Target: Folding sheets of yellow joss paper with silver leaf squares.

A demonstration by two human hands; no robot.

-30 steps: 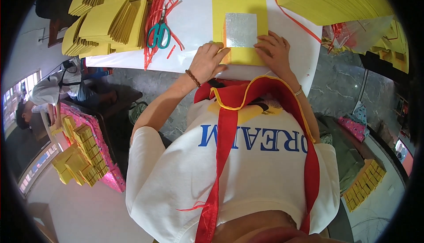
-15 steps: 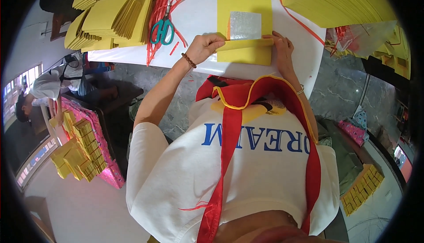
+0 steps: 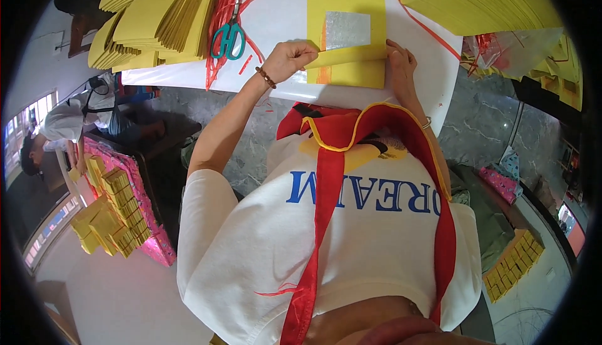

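Pinching the yellow paper fold [image 3: 352,56] at its left end, the left hand [image 3: 290,59] curled; the right hand [image 3: 401,63] bent its fingers by the opposite end, its grip unclear

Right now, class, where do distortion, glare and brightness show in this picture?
Head view: corners are black and the white table has curved edges; head view: the silver sheet glints in patches; head view: the window at far left looks bright.
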